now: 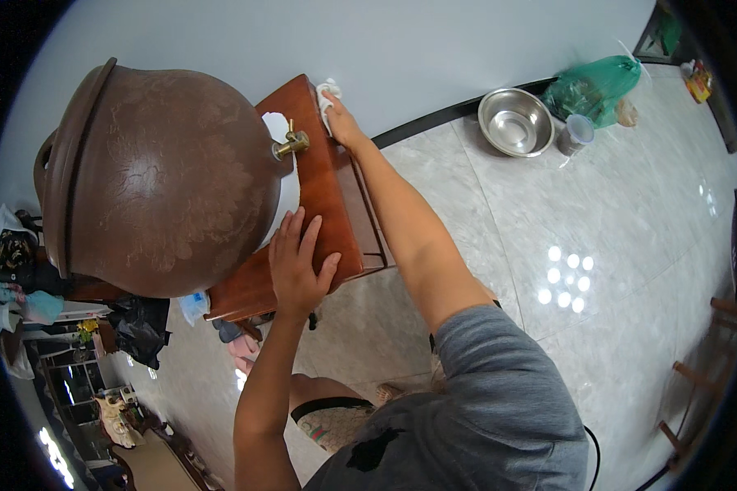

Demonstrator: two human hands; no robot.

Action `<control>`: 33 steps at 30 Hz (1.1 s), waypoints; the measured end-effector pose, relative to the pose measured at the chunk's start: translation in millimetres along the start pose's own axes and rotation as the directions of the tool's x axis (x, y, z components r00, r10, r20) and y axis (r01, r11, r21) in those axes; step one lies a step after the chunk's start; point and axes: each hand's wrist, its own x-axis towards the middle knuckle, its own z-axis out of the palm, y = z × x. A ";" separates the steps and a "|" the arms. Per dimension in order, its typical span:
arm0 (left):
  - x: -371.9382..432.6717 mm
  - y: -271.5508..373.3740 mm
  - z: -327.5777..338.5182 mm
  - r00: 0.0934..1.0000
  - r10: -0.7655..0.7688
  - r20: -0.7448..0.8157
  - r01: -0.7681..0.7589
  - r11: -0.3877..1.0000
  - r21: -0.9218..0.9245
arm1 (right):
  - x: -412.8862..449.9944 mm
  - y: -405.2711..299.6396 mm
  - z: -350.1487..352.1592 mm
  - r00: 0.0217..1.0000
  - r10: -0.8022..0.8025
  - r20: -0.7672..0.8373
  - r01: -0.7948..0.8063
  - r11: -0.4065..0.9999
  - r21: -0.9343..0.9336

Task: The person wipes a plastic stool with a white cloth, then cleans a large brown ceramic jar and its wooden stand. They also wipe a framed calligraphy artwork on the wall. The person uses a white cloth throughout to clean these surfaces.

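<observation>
A large brown ceramic urn (166, 178) with a brass tap (291, 145) stands on a reddish-brown wooden stand (322, 190). A white sheet (287, 190) shows between the urn and the wood. My left hand (301, 258) rests with fingers spread on the stand's top, its fingertips by the sheet's edge, and holds nothing. At the stand's far side, near the wall, my right hand (342, 121) grips a white cloth (327, 98) against the wood's edge. Part of the cloth is hidden behind the fingers.
A steel basin (516, 123), a plastic cup (575, 135) and a green plastic bag (596, 89) sit on the tiled floor along the wall. A black plastic bag (140, 328) hangs at lower left. Wooden chair legs (697, 374) show at the right rim.
</observation>
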 end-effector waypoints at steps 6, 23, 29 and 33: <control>2.7 -0.9 4.1 0.999 0.029 -0.020 -0.029 0.999 0.022 | -46.0 44.4 -24.4 0.997 -0.072 -0.007 0.070 0.983 -0.167; -0.8 -1.2 4.1 0.998 0.017 -0.062 -0.018 1.000 -0.006 | -173.2 -11.6 -49.5 0.888 0.298 -0.350 -0.307 0.951 0.032; -7.5 -1.2 1.3 0.999 -0.019 -0.043 0.018 1.000 -0.016 | -139.0 -92.1 -16.0 0.996 0.070 0.063 -0.084 0.963 0.257; 2.2 0.6 2.1 0.998 0.013 -0.067 -0.016 0.999 -0.032 | -63.7 -62.6 -7.3 0.929 -0.365 0.067 0.369 0.890 -0.267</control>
